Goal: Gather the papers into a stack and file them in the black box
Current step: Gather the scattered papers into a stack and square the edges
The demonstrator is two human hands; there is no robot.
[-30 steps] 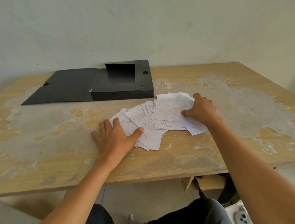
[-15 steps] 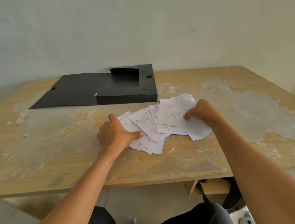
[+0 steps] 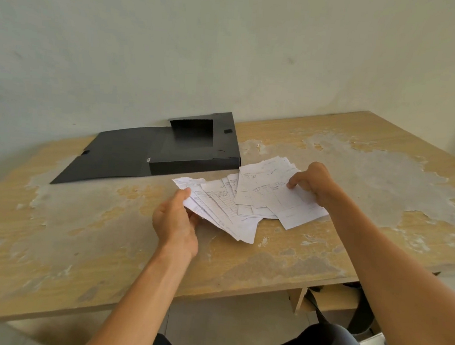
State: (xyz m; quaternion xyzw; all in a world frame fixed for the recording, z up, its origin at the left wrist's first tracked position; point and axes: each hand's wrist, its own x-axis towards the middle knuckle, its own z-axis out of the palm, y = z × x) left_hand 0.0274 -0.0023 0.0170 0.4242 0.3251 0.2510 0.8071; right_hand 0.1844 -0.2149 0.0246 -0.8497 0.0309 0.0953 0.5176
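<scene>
Papers lie fanned between both hands; left fingers pinch one end, right fingers the other, to square them; box waits open beyond.

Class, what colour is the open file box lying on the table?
Black, seen in the head view: the open cardboard file box.

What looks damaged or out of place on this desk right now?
The desk top is damaged: its wood-grain laminate has peeled away in big grey patches. The papers lie fanned and askew, not yet stacked. The black box sits open and looks intact.
</scene>
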